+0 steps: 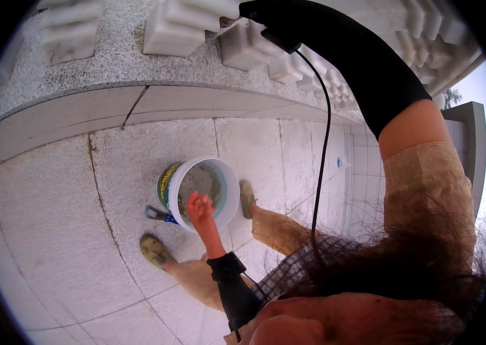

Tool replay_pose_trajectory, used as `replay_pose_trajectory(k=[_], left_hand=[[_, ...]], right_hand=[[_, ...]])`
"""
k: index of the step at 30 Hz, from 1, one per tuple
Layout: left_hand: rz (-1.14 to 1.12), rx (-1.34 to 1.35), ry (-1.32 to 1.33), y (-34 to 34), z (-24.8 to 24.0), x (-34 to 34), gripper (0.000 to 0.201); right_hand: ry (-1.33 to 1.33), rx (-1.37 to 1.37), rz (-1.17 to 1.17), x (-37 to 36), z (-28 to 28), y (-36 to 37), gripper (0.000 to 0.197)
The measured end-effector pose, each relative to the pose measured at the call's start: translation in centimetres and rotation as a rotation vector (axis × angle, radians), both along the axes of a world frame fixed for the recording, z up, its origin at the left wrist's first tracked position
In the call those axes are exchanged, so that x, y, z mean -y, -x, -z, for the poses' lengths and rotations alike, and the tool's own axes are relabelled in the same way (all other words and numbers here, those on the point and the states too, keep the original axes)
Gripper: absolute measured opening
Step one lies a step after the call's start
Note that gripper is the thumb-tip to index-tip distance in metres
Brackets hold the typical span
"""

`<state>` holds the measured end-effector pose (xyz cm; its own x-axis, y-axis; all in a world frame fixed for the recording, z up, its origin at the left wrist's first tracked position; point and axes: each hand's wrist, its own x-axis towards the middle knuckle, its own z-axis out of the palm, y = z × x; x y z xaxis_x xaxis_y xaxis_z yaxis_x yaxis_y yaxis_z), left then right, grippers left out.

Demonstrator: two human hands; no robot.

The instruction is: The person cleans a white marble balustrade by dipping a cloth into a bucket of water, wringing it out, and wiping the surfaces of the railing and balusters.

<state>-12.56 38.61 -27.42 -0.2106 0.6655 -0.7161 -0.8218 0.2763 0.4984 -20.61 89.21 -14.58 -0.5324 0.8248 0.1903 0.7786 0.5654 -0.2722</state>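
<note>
My left hand is over the near side of a white bucket with a green and yellow label. Its fingers are loosely bent and apart, with nothing visible in them. Cloudy, greyish water lies inside the bucket. On the floor against the bucket rests a blue-handled scraper-like tool with a flat metal end. My right arm, in a black sleeve, reaches up and across to pale marble balusters. Only a small dark patch of the right hand shows between them; its fingers are hidden.
The balusters stand in a row on a speckled stone ledge above the tiled floor. My shoes are beside the bucket. A black cable hangs from the right sleeve. A small bluish item lies farther off.
</note>
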Motion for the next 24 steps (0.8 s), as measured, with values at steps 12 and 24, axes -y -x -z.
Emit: replay_pose_trajectory(k=[12,24], left_hand=[[-0.081,0.026,0.011,0.3,0.6,0.6,0.037],[-0.088,0.090,-0.044,0.8,-0.6,-0.6,0.038]], right_hand=[[0.020,0.044,0.014,-0.7,0.7,0.6,0.022],[0.083,0.036,0.074,-0.8,0.5,-0.1,0.022]])
